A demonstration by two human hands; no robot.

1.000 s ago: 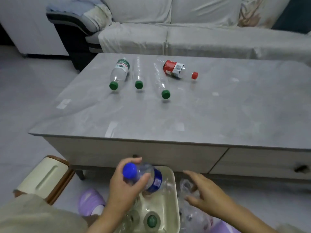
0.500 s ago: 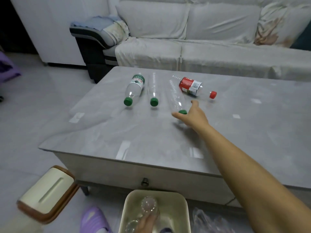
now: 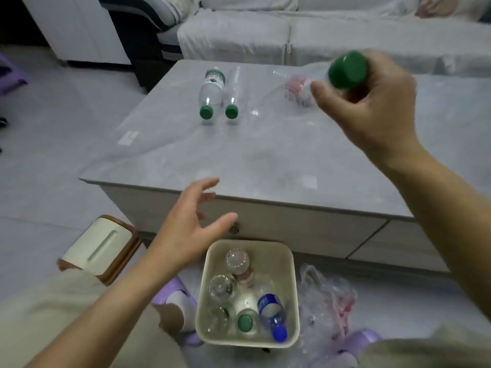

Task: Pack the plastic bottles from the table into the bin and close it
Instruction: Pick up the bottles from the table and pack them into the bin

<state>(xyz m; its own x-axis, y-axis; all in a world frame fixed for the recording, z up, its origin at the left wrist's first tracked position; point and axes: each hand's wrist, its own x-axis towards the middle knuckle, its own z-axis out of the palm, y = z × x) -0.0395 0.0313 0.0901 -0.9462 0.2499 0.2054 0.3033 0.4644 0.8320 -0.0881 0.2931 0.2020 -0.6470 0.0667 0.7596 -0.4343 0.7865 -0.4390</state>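
My right hand [image 3: 372, 107] is raised over the grey table [image 3: 265, 160] and grips a clear green-capped bottle [image 3: 346, 71], cap toward me. Behind that bottle a red-labelled bottle [image 3: 297, 90] lies blurred on the table. Two more green-capped bottles lie side by side at the far left of the table: a labelled one [image 3: 211, 92] and a plain clear one [image 3: 232, 94]. The cream bin [image 3: 292, 288] stands on the floor below the table's front edge, with several bottles inside, one blue-capped [image 3: 272, 312]. My left hand [image 3: 186, 232] hovers open just left of the bin.
The bin's cream lid with a brown rim [image 3: 98, 248] lies on the floor to the left. A crumpled plastic bag [image 3: 326, 301] sits right of the bin. Purple slippers [image 3: 172, 293] are by my feet. A sofa [image 3: 292, 35] stands behind the table.
My right hand has picked the clear green-capped bottle off the table and lifted it toward me. My left hand has come out of the bin and opened beside it.
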